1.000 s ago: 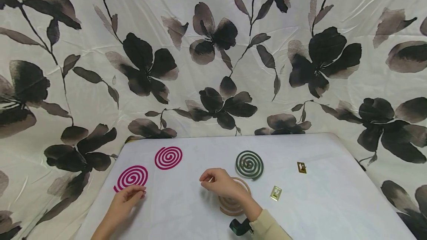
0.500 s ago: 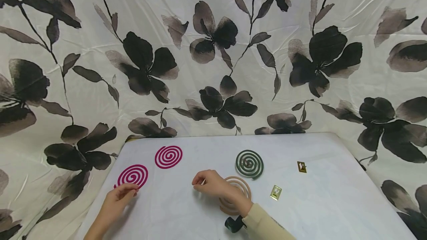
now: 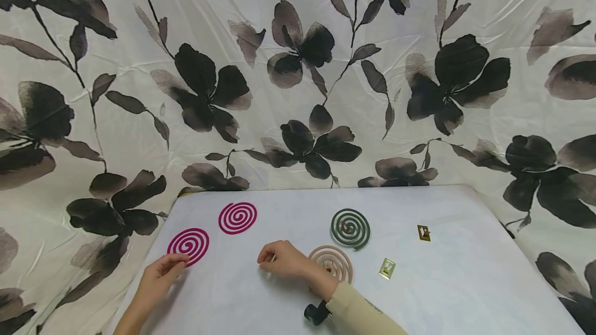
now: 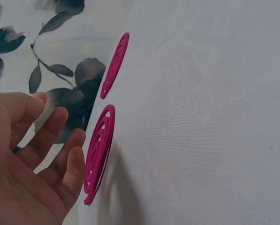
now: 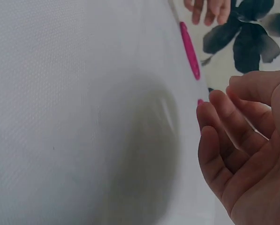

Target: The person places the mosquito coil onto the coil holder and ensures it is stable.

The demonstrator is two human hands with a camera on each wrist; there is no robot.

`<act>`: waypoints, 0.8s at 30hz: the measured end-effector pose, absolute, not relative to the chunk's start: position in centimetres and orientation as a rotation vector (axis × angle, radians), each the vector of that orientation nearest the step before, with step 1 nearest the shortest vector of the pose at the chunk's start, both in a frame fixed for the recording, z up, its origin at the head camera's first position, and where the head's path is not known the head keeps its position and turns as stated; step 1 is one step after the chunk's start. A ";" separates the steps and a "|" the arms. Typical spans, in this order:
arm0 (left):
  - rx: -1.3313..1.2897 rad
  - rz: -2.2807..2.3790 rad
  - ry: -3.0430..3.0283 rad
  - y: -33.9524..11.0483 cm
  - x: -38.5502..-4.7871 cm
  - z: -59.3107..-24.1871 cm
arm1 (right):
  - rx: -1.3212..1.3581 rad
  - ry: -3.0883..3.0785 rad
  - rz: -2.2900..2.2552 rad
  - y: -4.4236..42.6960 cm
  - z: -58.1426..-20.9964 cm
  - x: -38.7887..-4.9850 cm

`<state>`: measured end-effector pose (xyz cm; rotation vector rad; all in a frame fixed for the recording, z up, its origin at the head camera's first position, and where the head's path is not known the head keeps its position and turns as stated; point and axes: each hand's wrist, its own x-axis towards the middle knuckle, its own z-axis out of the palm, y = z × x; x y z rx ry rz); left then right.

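Observation:
My left hand (image 3: 160,277) hovers at the near edge of a pink mosquito coil (image 3: 190,246), fingers loosely bent. In the left wrist view the hand (image 4: 41,159) holds nothing and a gap shows between thumb and fingers. Farther back lies a second pink mosquito coil (image 3: 237,218). Above the middle of the table is my right hand (image 3: 283,258), fingers relaxed and nothing in them, as the right wrist view of the hand (image 5: 247,145) confirms. Its forearm partly covers a tan mosquito coil (image 3: 342,262). Behind that lies a dark green mosquito coil (image 3: 350,228).
Two small gold metal coil stands, a nearer one (image 3: 387,269) and a farther one (image 3: 423,233), lie on the right of the white table (image 3: 475,283). A black wrist camera (image 3: 315,314) sits under the right wrist. A floral cloth (image 3: 298,76) hangs behind.
My right hand has moved left, away from the tan coil, uncovering more of it. My left hand has drifted slightly left. The coils and stands have stayed in place.

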<state>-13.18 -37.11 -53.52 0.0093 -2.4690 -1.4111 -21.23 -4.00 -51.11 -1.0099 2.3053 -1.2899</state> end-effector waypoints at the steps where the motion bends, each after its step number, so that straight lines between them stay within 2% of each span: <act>1: 0.013 -1.418 -2.466 -37.2 -13.3 -53.5 | -1.017 2.312 -1.285 -4.1 -51.2 -21.3; 12: 0.056 -1.353 -2.453 -38.2 -13.6 -52.9 | -1.030 2.367 -1.300 -5.2 -52.2 -21.2; 24: 0.225 -1.279 -2.551 -39.6 -14.5 -52.1 | -1.016 2.380 -1.462 -6.2 -53.0 -20.8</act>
